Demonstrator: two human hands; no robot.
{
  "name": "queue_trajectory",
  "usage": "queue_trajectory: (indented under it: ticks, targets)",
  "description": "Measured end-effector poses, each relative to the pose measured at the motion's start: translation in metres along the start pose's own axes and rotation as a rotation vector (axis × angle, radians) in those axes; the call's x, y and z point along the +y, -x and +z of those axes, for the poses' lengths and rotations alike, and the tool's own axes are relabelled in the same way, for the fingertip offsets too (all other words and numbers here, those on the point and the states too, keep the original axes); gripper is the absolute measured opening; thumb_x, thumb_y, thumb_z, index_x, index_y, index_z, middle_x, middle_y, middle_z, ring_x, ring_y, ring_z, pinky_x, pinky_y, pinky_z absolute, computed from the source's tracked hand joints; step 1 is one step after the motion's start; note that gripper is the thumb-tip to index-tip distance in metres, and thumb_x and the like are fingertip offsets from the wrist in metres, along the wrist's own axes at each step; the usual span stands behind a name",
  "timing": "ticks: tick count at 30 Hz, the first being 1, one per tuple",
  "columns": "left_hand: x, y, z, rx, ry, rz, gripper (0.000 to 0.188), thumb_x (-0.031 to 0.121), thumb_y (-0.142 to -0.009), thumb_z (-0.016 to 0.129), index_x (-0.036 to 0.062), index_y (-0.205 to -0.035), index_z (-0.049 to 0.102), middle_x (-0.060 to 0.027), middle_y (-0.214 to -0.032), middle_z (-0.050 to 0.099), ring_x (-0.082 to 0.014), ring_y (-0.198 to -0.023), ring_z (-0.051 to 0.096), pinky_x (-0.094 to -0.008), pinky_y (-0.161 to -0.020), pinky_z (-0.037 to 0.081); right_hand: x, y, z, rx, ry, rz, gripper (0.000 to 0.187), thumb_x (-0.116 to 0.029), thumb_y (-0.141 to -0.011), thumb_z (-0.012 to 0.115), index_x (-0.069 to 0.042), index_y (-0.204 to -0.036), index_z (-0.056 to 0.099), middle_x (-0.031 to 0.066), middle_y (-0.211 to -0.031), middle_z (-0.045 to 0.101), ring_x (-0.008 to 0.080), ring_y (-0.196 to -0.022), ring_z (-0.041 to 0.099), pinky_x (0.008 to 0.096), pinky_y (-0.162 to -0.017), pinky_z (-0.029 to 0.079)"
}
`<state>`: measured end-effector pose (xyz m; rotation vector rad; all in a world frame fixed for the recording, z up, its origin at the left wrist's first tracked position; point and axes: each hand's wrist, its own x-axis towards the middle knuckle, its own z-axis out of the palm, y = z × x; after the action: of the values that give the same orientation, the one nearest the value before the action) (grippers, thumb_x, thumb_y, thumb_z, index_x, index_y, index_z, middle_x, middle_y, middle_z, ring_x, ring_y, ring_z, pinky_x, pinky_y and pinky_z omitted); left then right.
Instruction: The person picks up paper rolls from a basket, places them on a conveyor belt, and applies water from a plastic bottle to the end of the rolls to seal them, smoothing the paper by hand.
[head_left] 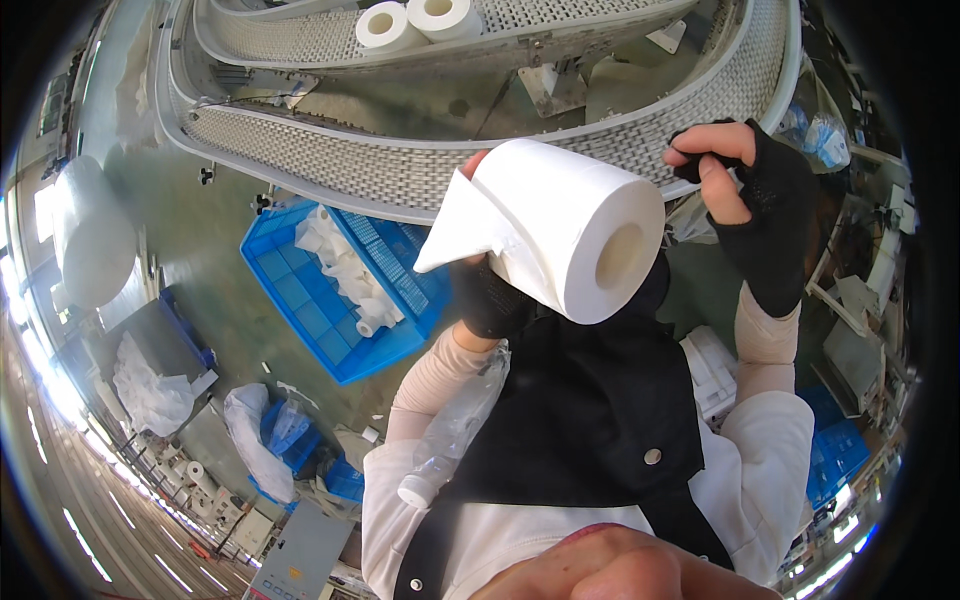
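Observation:
A large white toilet paper roll [560, 220] is in front of my chest, tilted, with its hollow core facing lower right. The paper's loose end [460, 225] is folded to a point on its left side. My left hand [492, 298], in a black fingerless glove, grips the roll from the left and below; part of it is hidden behind the paper. My right hand [765, 195], gloved the same way, is raised to the right of the roll, apart from it. Its fingers are curled, the thumb lies against the index finger, and nothing shows between them.
Beyond the roll curves a grey conveyor [330, 160] with raised edges; two more rolls [415, 22] stand on its farther run. At left on the floor sits a blue crate [290, 300] holding white paper scraps. A clear plastic bottle [455, 430] is beside my left arm.

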<state>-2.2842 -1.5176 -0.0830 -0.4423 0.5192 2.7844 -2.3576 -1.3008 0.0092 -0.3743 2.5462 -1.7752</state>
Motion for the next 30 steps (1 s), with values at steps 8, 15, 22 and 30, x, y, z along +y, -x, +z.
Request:
queue_trajectory:
  ticks: [8, 15, 22, 30]
  targets:
    - [-0.003, 0.000, -0.004, 0.055, -0.049, 0.027, 0.081, 0.043, -0.075, 0.066, 0.0047, -0.138, 0.031, -0.0174, -0.131, 0.047, -0.0311, -0.121, 0.049, -0.0445, -0.102, 0.042, -0.008, -0.002, 0.003, -0.188, 0.167, -0.100, 0.018, -0.011, -0.075, 0.069, 0.001, -0.089, 0.068, 0.0105, -0.077, 0.068, 0.0161, -0.070, 0.065, 0.0242, -0.068, 0.050]
    - [-0.004, 0.006, -0.007, 0.085, -0.060, 0.008, 0.084, 0.038, -0.073, 0.074, 0.0029, -0.137, 0.032, -0.0176, -0.128, 0.050, -0.0300, -0.118, 0.052, -0.0437, -0.101, 0.044, 0.001, 0.004, -0.001, -0.139, 0.116, -0.064, 0.016, -0.008, -0.074, 0.067, 0.002, -0.086, 0.068, 0.0098, -0.075, 0.068, 0.0157, -0.068, 0.066, 0.0253, -0.065, 0.051]
    - [-0.002, 0.009, -0.006, 0.092, -0.041, -0.032, 0.083, 0.037, -0.072, 0.074, 0.0019, -0.136, 0.034, -0.0170, -0.127, 0.050, -0.0295, -0.117, 0.053, -0.0428, -0.100, 0.045, 0.007, 0.009, 0.001, -0.122, 0.118, -0.078, 0.016, -0.009, -0.074, 0.068, 0.001, -0.086, 0.068, 0.0097, -0.075, 0.068, 0.0150, -0.067, 0.065, 0.0247, -0.065, 0.051]
    - [-0.002, 0.011, -0.005, 0.105, -0.045, -0.041, 0.083, 0.037, -0.072, 0.075, 0.0007, -0.135, 0.035, -0.0163, -0.127, 0.051, -0.0290, -0.115, 0.054, -0.0417, -0.100, 0.045, 0.003, 0.009, 0.002, -0.149, 0.122, -0.062, 0.013, -0.004, -0.076, 0.064, 0.002, -0.086, 0.068, 0.0084, -0.075, 0.067, 0.0134, -0.068, 0.065, 0.0239, -0.065, 0.051]
